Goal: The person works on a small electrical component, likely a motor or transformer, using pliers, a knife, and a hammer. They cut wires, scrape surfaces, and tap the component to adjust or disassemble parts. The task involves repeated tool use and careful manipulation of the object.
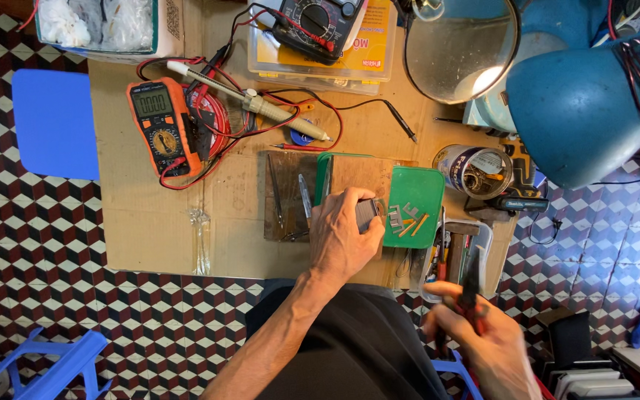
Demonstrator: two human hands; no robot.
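Nearest, red-handled pliers (pixel 470 289) are gripped in the closed right hand (pixel 483 337), raised off the surface, jaws blurred. Just beyond, a small grey block (pixel 367 213) is pinned by the closed fingers (pixel 353 198) of the left hand (pixel 342 233), steadied on a wooden board (pixel 361 174); its underside is hidden. Farther off, an orange multimeter (pixel 158 126) lies idle among tangled leads.

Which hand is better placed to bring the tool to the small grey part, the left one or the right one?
Probably the right hand: it already holds the red-handled pliers beside the green tray. The left hand is busy, its grip closed on the small grey part over the wooden block.
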